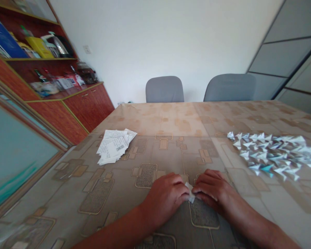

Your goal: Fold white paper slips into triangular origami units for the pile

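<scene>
In the head view, the left hand [168, 189] and right hand [214, 188] both pinch a small paper [190, 193] at the table [168, 154]. It sits between their fingertips, neither hand clearly nearer, its visible part longest front to back. Slips [115, 147] lie left, folded pieces [268, 152] right.
</scene>
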Demonstrator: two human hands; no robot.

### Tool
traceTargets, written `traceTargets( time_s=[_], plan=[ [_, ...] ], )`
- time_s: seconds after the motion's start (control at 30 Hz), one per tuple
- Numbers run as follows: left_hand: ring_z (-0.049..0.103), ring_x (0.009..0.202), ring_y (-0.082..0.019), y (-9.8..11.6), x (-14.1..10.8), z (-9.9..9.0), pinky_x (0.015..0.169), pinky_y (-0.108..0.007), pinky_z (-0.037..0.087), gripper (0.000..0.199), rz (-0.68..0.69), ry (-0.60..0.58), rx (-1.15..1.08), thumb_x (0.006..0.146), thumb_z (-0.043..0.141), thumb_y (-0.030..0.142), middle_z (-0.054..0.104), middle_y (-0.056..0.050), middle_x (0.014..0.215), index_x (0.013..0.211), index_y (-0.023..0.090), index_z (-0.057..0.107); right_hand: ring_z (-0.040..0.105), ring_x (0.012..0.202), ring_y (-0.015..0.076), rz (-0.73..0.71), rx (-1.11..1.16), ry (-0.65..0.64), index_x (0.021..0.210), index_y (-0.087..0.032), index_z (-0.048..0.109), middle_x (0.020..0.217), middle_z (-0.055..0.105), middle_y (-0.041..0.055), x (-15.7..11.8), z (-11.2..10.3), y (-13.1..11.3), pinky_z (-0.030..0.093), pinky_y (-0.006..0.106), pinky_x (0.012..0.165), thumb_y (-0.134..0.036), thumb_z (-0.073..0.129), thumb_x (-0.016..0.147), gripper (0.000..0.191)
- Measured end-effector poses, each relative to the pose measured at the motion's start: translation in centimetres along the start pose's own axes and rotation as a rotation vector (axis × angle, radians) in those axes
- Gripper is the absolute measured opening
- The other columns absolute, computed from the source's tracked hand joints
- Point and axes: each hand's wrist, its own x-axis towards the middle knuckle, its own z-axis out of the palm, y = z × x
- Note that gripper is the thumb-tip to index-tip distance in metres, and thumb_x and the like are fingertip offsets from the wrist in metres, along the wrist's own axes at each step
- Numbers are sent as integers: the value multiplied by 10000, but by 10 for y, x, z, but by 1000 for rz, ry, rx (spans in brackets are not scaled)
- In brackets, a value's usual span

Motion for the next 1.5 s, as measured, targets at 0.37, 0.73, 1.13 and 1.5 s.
traceTargets(
  time_s=[0.37, 0.73, 1.13, 1.5],
  plan=[
    [604, 831, -165, -5, -1, 2, 719, -242, 407, 60, -52, 17, -138, 873, 643, 194, 660, -13, 850, 860, 185, 700, 567, 775, 184, -17, 50, -15, 825, -213, 680, 766, 656, 15, -2, 1, 5, 366, 328, 738, -219, 571, 944, 161],
    [615, 822, -172, -2, 1, -1, 711, -253, 416, 91, -32, -17, -69, 872, 657, 252, 671, -19, 845, 852, 180, 710, 587, 755, 175, -27, 43, 25, 810, -214, 679, 747, 659, 12, -1, 1, 2, 382, 322, 729, -241, 555, 953, 192],
    [612, 808, -169, -1, 2, 1, 701, -254, 407, 78, -105, 17, -120, 848, 648, 172, 663, -14, 826, 852, 204, 719, 593, 772, 178, -18, 32, 26, 823, -221, 670, 762, 665, 5, -1, 2, 4, 366, 316, 730, -198, 608, 910, 109],
    [604, 797, -163, 3, 2, -1, 695, -250, 398, 91, -138, 14, -141, 855, 629, 151, 659, -4, 808, 830, 191, 707, 598, 784, 179, 21, 79, 14, 843, -221, 670, 789, 671, 6, -1, 2, 4, 387, 322, 742, -176, 609, 905, 98]
  ],
)
